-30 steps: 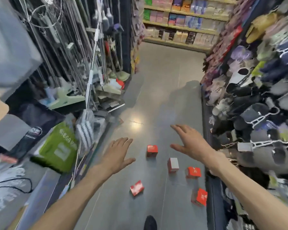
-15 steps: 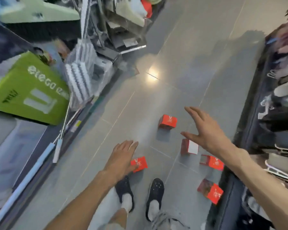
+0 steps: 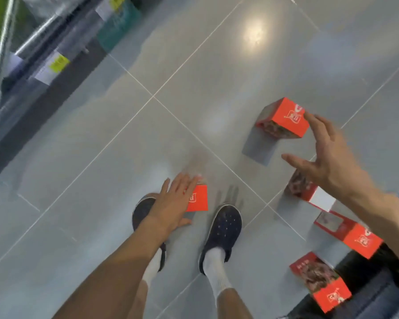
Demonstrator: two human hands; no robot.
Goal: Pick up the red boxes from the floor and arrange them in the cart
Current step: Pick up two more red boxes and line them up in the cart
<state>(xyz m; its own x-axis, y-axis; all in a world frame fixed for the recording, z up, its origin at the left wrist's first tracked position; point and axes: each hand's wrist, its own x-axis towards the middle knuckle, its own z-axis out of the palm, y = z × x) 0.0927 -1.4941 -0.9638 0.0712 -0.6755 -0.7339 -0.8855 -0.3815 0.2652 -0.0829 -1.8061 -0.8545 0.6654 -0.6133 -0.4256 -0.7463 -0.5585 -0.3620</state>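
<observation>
Risk entry: left hand (image 3: 171, 203), fingers flat, covers near red box (image 3: 198, 199); right hand (image 3: 325, 155), spread, nears far box (image 3: 283, 118) (both ungripped); hasty double grab may knock either away.

The left hand (image 3: 173, 203) came down onto the near red box (image 3: 197, 199) between the shoes, while the right hand (image 3: 327, 155) reached the far box (image 3: 283, 118).
</observation>
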